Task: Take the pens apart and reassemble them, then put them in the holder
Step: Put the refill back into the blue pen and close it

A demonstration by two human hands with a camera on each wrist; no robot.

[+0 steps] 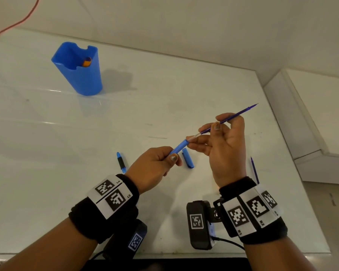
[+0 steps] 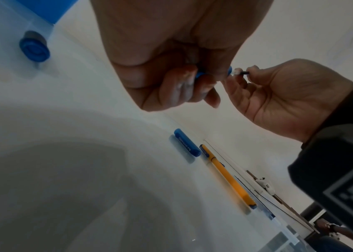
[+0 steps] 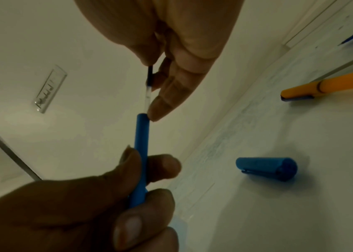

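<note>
Blue plastic pen barrel (image 1: 178, 148) gripped by left hand (image 1: 152, 169); thin purple ink refill (image 1: 231, 118) pinched by right hand (image 1: 224, 145).
Refill end is entered at the barrel mouth, above the white worktop (image 1: 67, 153); blue pen cap (image 1: 187, 158) is laid beneath.

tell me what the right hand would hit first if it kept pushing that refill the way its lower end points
Most likely the blue pen barrel gripped by the left hand: the refill pinched by the right hand already enters its open end, and a right fingertip touches its rim.

Black wristbands (image 1: 106, 208) w/ b&w marker tags, cams.
</note>
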